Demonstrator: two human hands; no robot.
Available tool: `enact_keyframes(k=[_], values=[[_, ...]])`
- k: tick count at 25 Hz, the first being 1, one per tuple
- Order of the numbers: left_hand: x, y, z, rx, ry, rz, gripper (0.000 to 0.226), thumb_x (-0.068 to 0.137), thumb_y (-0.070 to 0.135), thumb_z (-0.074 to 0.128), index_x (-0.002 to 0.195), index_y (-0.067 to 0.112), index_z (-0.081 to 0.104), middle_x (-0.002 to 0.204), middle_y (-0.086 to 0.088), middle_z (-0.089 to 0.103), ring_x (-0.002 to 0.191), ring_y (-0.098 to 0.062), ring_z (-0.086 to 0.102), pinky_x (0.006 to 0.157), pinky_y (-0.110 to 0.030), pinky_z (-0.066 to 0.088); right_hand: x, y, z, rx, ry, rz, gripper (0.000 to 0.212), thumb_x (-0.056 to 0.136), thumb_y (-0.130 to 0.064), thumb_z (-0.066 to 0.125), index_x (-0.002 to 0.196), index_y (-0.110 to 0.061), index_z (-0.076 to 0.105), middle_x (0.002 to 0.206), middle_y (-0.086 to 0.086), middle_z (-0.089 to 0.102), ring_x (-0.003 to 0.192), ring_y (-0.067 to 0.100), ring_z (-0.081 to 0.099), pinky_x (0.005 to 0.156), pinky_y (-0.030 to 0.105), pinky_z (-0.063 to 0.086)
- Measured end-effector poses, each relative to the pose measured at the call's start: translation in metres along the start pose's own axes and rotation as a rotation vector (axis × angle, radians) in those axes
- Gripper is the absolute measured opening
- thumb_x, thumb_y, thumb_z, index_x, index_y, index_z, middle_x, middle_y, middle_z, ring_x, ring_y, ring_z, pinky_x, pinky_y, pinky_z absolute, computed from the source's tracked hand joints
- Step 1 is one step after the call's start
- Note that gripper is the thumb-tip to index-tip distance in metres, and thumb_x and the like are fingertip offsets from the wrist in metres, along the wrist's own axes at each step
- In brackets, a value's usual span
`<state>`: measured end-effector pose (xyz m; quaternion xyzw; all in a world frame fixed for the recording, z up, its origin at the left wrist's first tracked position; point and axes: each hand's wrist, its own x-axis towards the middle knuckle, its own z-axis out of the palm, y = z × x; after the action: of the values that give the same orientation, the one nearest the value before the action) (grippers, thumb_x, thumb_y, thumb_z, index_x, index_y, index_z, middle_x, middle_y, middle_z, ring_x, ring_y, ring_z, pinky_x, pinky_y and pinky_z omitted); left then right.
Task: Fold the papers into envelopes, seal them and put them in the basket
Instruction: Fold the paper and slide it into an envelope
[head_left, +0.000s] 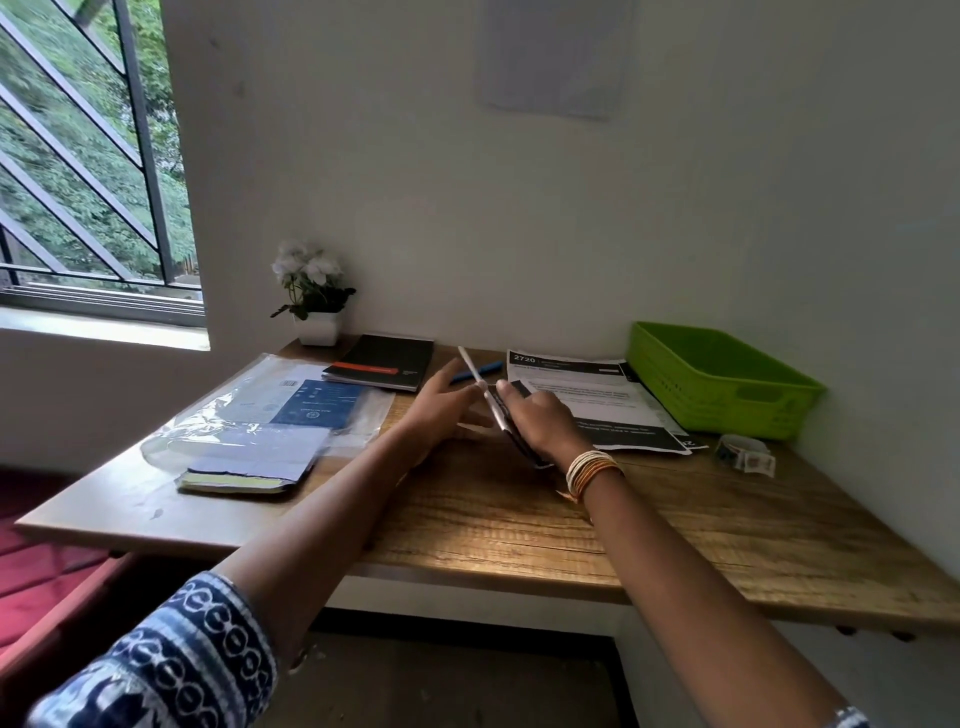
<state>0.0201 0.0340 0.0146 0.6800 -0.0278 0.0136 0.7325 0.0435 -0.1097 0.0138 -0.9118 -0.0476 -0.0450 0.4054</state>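
Folded paper (491, 400) held edge-on to the camera, standing on its edge above the middle of the wooden desk (519, 519). Long axis runs from the near right, by the right wrist, up and away to the far left; the upper tip points toward the back wall. White face to the left, dark printed face to the right.

Right hand (540, 421) grasps the paper from the right side, fingers curled over its upper edge, thumb hidden behind the sheet. Stack of pale and orange bangles (592, 470) on that wrist.

Left hand (447, 410) lies loose and flat-fingered just left of the paper, fingers stretched out; fingertips meet the paper's white face about midway along. Whether they press or only touch, cannot tell. Patterned blue sleeve (171, 660) on that arm.

Stack of printed sheets (582, 395) lies flat behind the right hand, black header bar facing away. Green basket (727, 384) at the far right corner against the wall. Sticker roll (743, 452) in front of the basket. Black notebook (384, 361), blue pen (478, 371), clear plastic sleeve (270, 415) with blue booklet, and white potted flowers (311, 296) on the left half.
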Motion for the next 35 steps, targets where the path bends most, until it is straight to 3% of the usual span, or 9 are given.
enact_keyframes(k=[2,4,9,14,17,25,29,32,35], values=[[-0.001,0.0,0.002,0.068,-0.08,0.034,0.057,0.097,0.022,0.049,0.149,0.018,0.025,0.131,-0.014,0.056,0.094,-0.021,0.065,0.063,-0.029,0.058,0.0,-0.003,-0.003,0.167,-0.022,-0.002,0.07,0.089,-0.068,0.035,0.098,-0.007,0.069,0.102,0.014,0.066,0.096,0.03,0.061,0.08,0.032,0.042],[-0.002,-0.001,0.005,0.341,-0.169,0.082,0.049,0.1,0.028,0.041,0.147,0.018,0.032,0.145,-0.01,0.044,0.113,-0.021,0.058,0.086,-0.033,0.054,0.0,-0.006,-0.009,0.363,-0.055,0.043,0.078,0.078,-0.074,0.041,0.111,-0.008,0.068,0.111,0.013,0.067,0.104,0.032,0.062,0.094,0.039,0.047],[-0.002,-0.005,0.009,0.69,-0.239,0.104,0.04,0.1,0.028,0.041,0.138,0.021,0.047,0.146,-0.003,0.043,0.133,-0.021,0.042,0.113,-0.043,0.032,0.009,0.006,-0.016,0.192,0.048,0.093,0.026,0.081,-0.017,0.055,0.1,-0.003,0.062,0.09,0.013,0.062,0.092,0.032,0.061,0.074,0.037,0.047],[-0.001,-0.003,0.01,0.914,-0.276,0.14,0.034,0.097,0.023,0.046,0.13,0.024,0.055,0.15,0.001,0.038,0.136,-0.019,0.037,0.114,-0.042,0.029,0.003,0.014,-0.015,-0.323,0.12,0.089,0.039,0.082,-0.028,0.063,0.115,-0.009,0.058,0.112,0.02,0.058,0.108,0.033,0.054,0.083,0.034,0.044],[0.002,-0.006,0.009,0.987,-0.29,0.155,0.034,0.096,0.027,0.049,0.128,0.028,0.057,0.146,0.003,0.045,0.133,-0.018,0.042,0.111,-0.042,0.034,0.004,0.015,-0.011,-0.35,0.125,0.098,0.054,0.082,-0.036,0.066,0.124,-0.006,0.053,0.128,0.019,0.056,0.119,0.036,0.05,0.094,0.04,0.046],[0.004,-0.009,0.009,1.04,-0.294,0.18,0.04,0.087,0.023,0.063,0.125,0.032,0.059,0.137,0.005,0.054,0.123,-0.014,0.05,0.104,-0.037,0.042,0.009,0.011,-0.022,-0.177,0.094,0.166,0.055,0.079,-0.029,0.074,0.123,-0.003,0.053,0.124,0.016,0.06,0.114,0.032,0.057,0.079,0.031,0.043],[0.001,-0.01,0.009,0.972,-0.232,0.258,0.039,0.088,0.02,0.062,0.126,0.029,0.059,0.145,0.004,0.045,0.132,-0.016,0.042,0.106,-0.032,0.035,0.019,0.014,-0.022,-0.109,0.092,0.177,0.038,0.084,-0.017,0.061,0.117,-0.001,0.058,0.118,0.02,0.063,0.106,0.035,0.06,0.076,0.031,0.045],[0.001,-0.011,0.008,1.018,-0.065,0.395,0.038,0.09,0.023,0.06,0.127,0.031,0.058,0.149,0.004,0.04,0.138,-0.018,0.035,0.112,-0.04,0.033,0.03,0.015,-0.034,-0.099,-0.013,0.129,0.031,0.085,-0.008,0.054,0.113,0.001,0.065,0.116,0.02,0.065,0.103,0.033,0.062,0.087,0.037,0.053],[0.0,-0.009,0.008,1.115,-0.121,0.37,0.042,0.095,0.025,0.053,0.135,0.034,0.048,0.156,0.008,0.026,0.141,-0.018,0.03,0.114,-0.047,0.03,0.038,0.015,-0.048,-0.267,-0.083,0.002,0.029,0.087,-0.005,0.05,0.105,-0.014,0.072,0.124,0.009,0.064,0.111,0.03,0.058,0.099,0.042,0.047]])
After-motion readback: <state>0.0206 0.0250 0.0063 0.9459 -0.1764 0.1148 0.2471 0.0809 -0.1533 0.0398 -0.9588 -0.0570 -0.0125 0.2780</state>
